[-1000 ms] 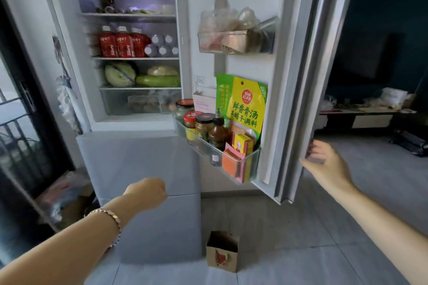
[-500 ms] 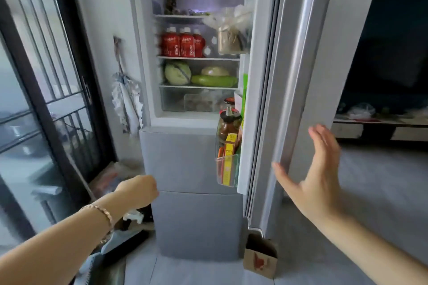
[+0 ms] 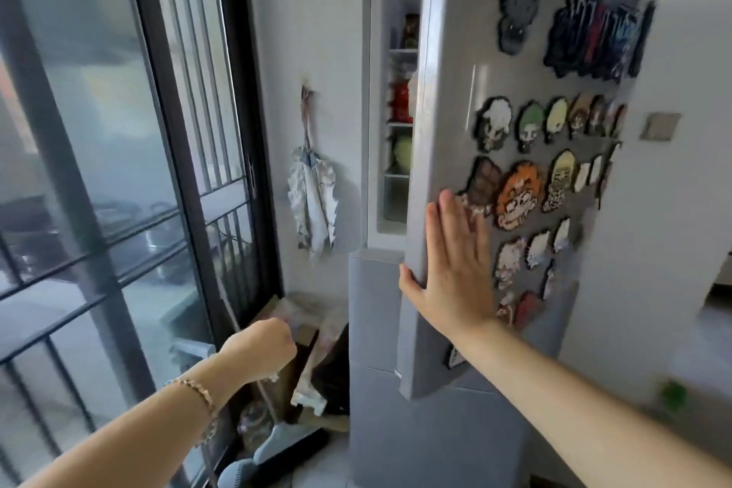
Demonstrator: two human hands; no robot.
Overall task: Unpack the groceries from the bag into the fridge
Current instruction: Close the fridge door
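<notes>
- Bracelet [image 3: 198, 396]: a gold-coloured chain is worn on the left wrist, low in the view and nearest to the camera.
- The left hand [image 3: 261, 345] is held in the air in front of the floor corner. Its fingers are curled into a fist and nothing is seen inside it. It touches nothing.
- The right hand [image 3: 451, 261] is laid flat on the outer face of the fridge door [image 3: 443, 91], near the door's free edge. The fingers are straight and kept close together, pointing up, and the thumb is hooked round the edge.
- The door is almost closed, and only a narrow gap is left on its left side. Its outer face is covered with many cartoon magnets [image 3: 519, 194].
- The fridge [image 3: 372, 309] is placed in the corner, its grey lower part under the door.
- Through the gap, shelves are seen inside: a dark jar [image 3: 411, 30] on top, red bottles [image 3: 401, 101] below it, and a green vegetable [image 3: 403, 154] lower down.
- On the floor, between the fridge and the glass door, crumpled bags [image 3: 317, 329] and a dustpan [image 3: 253, 464] are piled.
- A folded umbrella [image 3: 313, 198] is hung on the white wall beside the fridge.
- The glass door [image 3: 119, 170], with dark frame and bars, fills the left side.
- A switch plate [image 3: 659, 126] is fixed on the wall at the right.
</notes>
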